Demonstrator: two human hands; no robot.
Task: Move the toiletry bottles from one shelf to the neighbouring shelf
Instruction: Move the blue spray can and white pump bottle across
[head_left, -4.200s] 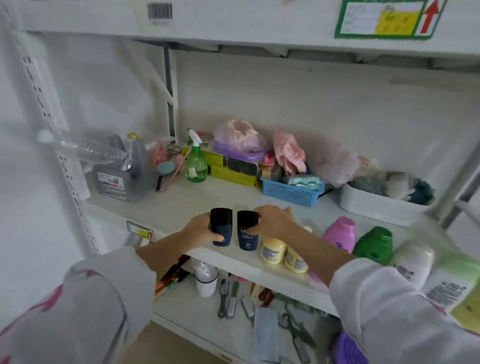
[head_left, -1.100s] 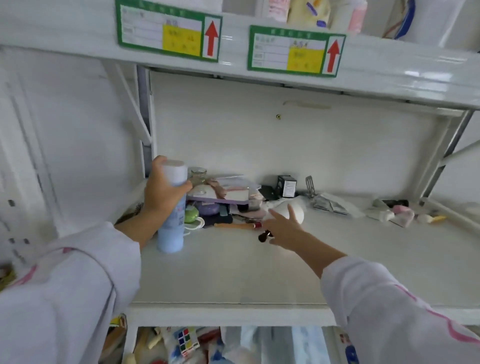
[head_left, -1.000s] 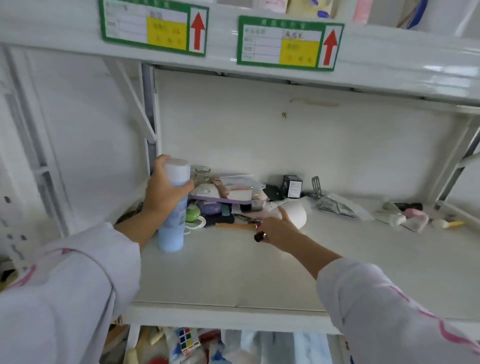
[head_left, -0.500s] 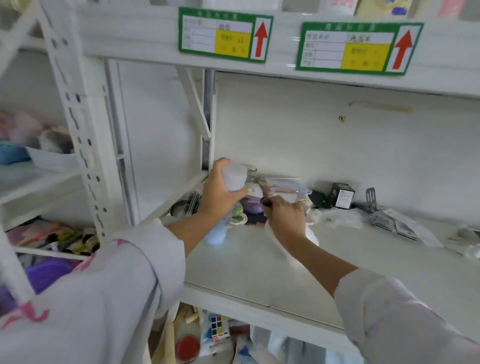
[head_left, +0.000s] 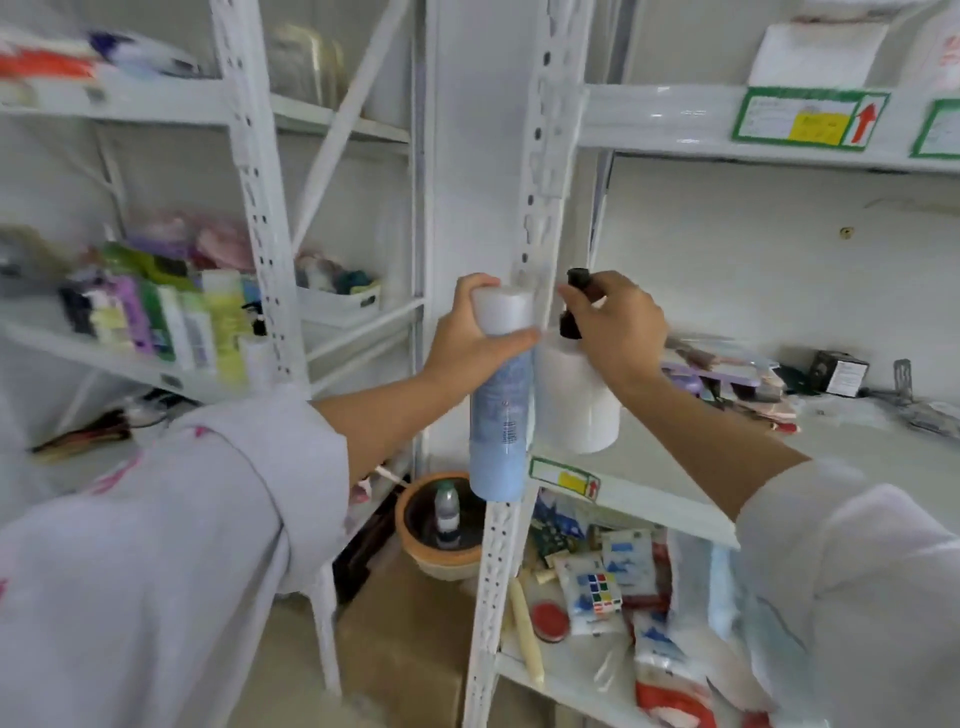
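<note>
Upright (head_left: 524, 218) between hands — both gripping bottles.

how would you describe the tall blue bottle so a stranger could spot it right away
Find the white perforated shelf upright running down the middle of the view. Right in front of it, the left hand grips a tall pale blue bottle by its white cap. The white bottle beside it, in the right hand, is squatter with a dark pump top.

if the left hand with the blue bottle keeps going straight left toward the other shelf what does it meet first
Probably nothing close. The left hand holds the tall blue bottle in front of the white upright post; leftward lies open space, then the neighbouring rack's upright and the row of bottles. Depth is unclear.
</note>
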